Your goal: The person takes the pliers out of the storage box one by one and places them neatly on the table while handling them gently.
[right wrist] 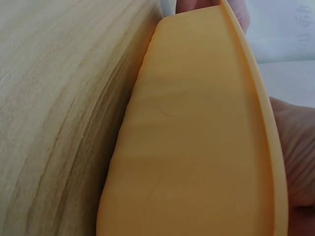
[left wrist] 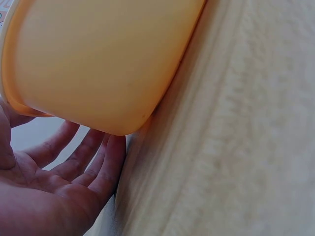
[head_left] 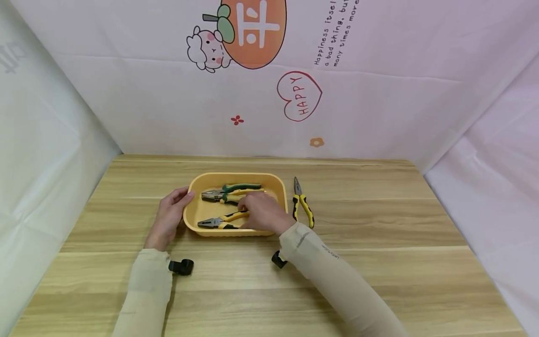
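A yellow plastic bin (head_left: 236,232) sits on the table. My left hand (head_left: 169,215) grips its left end, the thumb over the rim and the fingers against the outer wall, as the left wrist view shows too. Inside the bin, my right hand (head_left: 266,211) curls its fingers and thumb round the handles of yellow-and-black combination pliers (head_left: 210,223), whose head points left. Behind these lie pliers with green and yellow handles (head_left: 212,195), partly covered by the right hand. In the right wrist view the bin's wall hides the fingers.
Long-nose pliers (head_left: 303,203) with yellow-and-black handles lie on the wooden table (head_left: 370,224) just right of the bin, nose pointing away. A white printed cloth (head_left: 362,107) hangs behind the table, with more cloth at both sides.
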`<state>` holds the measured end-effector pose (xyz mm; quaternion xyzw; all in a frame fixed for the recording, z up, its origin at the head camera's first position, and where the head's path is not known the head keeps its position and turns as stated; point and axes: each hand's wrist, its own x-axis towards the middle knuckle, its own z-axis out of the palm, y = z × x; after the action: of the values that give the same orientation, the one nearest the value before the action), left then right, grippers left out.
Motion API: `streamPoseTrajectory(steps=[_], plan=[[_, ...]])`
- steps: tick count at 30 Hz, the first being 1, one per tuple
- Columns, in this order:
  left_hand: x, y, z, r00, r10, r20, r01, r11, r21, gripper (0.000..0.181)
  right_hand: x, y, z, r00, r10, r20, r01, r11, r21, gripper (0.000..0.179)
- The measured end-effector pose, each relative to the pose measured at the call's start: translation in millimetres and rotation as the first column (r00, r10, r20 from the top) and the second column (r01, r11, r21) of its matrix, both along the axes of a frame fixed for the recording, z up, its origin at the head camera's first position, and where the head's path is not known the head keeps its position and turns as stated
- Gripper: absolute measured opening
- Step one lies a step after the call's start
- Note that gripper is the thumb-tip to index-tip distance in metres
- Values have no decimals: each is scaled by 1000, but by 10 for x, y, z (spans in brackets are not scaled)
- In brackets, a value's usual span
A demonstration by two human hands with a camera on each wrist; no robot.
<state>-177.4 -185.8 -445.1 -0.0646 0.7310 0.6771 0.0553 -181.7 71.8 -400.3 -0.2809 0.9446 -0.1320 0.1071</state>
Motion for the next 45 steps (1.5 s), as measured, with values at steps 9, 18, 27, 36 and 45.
streamPoseTrajectory(steps=[9, 18, 27, 36, 45], plan=[[8, -9, 10, 1000, -3, 2, 3, 1000, 1, 55, -9, -33, -5, 1000, -4, 19, 3, 998, 67, 45], [-11, 8, 0, 1000, 2, 6, -2, 1000, 13, 53, -28, -47, 9, 999, 18, 41, -23, 993, 113, 36], [3, -1, 3, 1000, 0, -2, 0, 1000, 23, 56, -22, -52, 12, 999, 10, 50, -16, 994, 110, 36], [-8, 6, -6, 1000, 11, -4, -11, 1000, 22, 53, -32, -70, 41, 996, 45, 78, -56, 987, 148, 30], [5, 5, 1, 1000, 1, 4, -1, 1000, 12, 55, -38, -68, 62, 993, 54, 103, -68, 988, 141, 29]])
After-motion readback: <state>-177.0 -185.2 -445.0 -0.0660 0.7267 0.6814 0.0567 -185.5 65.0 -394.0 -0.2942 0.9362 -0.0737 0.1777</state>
